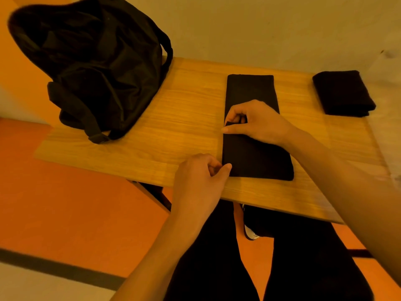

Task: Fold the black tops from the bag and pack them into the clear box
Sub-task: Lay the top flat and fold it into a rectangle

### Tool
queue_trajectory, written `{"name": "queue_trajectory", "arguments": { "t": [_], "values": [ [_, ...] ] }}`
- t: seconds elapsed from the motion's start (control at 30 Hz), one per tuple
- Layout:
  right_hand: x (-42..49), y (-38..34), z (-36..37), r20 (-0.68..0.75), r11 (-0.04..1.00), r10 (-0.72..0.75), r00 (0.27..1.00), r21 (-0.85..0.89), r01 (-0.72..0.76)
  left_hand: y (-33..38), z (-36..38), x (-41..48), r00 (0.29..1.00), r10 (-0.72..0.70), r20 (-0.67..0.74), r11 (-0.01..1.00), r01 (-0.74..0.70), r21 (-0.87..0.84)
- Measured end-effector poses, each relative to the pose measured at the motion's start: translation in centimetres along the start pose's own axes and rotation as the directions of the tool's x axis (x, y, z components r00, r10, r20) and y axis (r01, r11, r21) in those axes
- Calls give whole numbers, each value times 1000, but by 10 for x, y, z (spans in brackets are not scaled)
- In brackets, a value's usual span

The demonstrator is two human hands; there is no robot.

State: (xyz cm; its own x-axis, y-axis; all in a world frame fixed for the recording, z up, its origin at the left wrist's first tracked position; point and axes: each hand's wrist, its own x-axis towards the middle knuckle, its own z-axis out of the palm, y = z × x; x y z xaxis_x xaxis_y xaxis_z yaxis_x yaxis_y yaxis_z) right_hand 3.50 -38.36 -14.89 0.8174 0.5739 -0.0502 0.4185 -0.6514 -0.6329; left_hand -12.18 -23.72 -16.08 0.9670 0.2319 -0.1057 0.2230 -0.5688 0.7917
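Note:
A black top (251, 90), folded into a long narrow strip, lies lengthwise in the middle of the wooden table (173, 118). My left hand (201, 177) pinches the strip's near left corner between thumb and fingers. My right hand (256, 121) pinches its left edge about halfway along. A second black top (342, 92), folded into a compact rectangle, lies at the table's far right. The black bag (91, 61) stands slumped at the far left, its straps hanging toward the near side. No clear box is in view.
A pale wall runs close behind the table. The floor to the left is orange with a dark stripe and a pale band. My legs in dark trousers and a shoe (249, 231) show under the table's near edge.

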Motion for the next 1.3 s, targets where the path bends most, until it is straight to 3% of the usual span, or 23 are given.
{"name": "queue_trajectory", "arguments": {
  "t": [0.17,0.37,0.43,0.5,0.53,0.6,0.67,0.73,0.83,0.93,1.13,1.3],
  "values": [
    [-7,0,7,-83,999,-26,996,-42,23,2,0,-3,999,28,-34,995,-25,95],
    [-19,-1,2,-193,956,-85,977,-294,25,2,1,-1,995,75,-72,989,-65,134],
    [-35,-3,-9,-286,951,-117,951,-309,24,3,0,-2,966,177,-187,973,-142,183],
    [-61,-2,-18,-341,949,-107,934,-316,-7,9,-1,-1,889,362,-280,922,-297,249],
    [-76,0,-20,-347,945,-82,934,-325,-38,12,0,1,850,456,-265,879,-383,285],
    [-104,7,-14,-334,933,-7,942,-342,-114,18,5,10,820,569,-60,777,-513,364],
    [-124,15,-1,-290,920,43,956,-362,-152,21,11,22,818,528,228,690,-570,446],
    [-133,19,13,-217,904,89,972,-392,-171,15,17,34,812,447,374,634,-583,508],
    [-132,25,25,-133,867,175,975,-449,-217,-1,24,42,828,418,373,592,-560,580],
    [-131,28,30,-154,834,186,970,-497,-238,-5,28,42,840,407,360,596,-543,592],
    [-132,20,21,-174,879,167,970,-419,-227,4,17,36,826,461,324,669,-563,485],
    [-128,20,28,-136,847,180,974,-482,-224,5,18,36,833,372,409,606,-552,573]
  ]
}}
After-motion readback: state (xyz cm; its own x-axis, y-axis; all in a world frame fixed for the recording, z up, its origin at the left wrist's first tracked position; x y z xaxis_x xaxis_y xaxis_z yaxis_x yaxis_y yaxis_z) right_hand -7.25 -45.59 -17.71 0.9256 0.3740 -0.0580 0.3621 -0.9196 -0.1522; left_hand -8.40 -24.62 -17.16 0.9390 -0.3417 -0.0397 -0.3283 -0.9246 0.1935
